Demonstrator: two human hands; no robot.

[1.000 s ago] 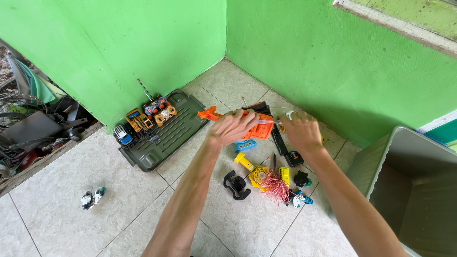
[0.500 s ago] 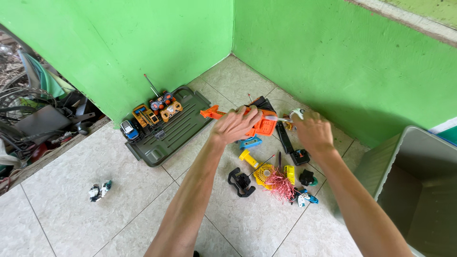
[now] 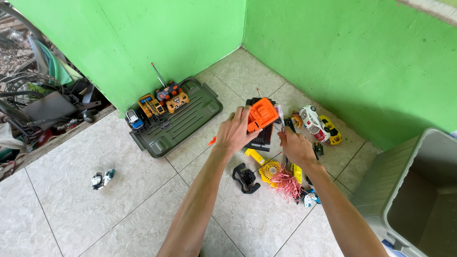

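**Orange toy in the left hand, toothbrush in the right, above a scatter of toys**

Orange plastic, a blocky toy piece (image 3: 261, 114) with a ribbed face, is clasped in the left hand (image 3: 234, 133), whose fingers wrap its near edge while the thumb presses from the side; the piece is lifted over a black ribbed toy part (image 3: 261, 139) lying on the pale tiled floor (image 3: 71, 214). The right hand (image 3: 295, 147) is closed in a fist around the handle of a slim white toothbrush (image 3: 280, 114), which stands nearly upright with its bristled head just beside the orange piece; whether the two touch cannot be told.

Below the hands lie a small yellow plastic fan (image 3: 271, 170), a tuft of pink-red wires (image 3: 287, 184), a yellow cylindrical part (image 3: 255, 156) and a black clip-shaped piece (image 3: 246, 177). A white toy car (image 3: 313, 123) and a yellow toy car (image 3: 331, 130) sit near the green wall (image 3: 342, 62).

Well to the left, a dark green plastic tray (image 3: 188, 126) carries a yellow toy excavator (image 3: 150, 105), a small blue toy car (image 3: 134, 119) and an orange remote control with an aerial (image 3: 174, 97). A grey plastic bin (image 3: 419, 190) stands at the right.
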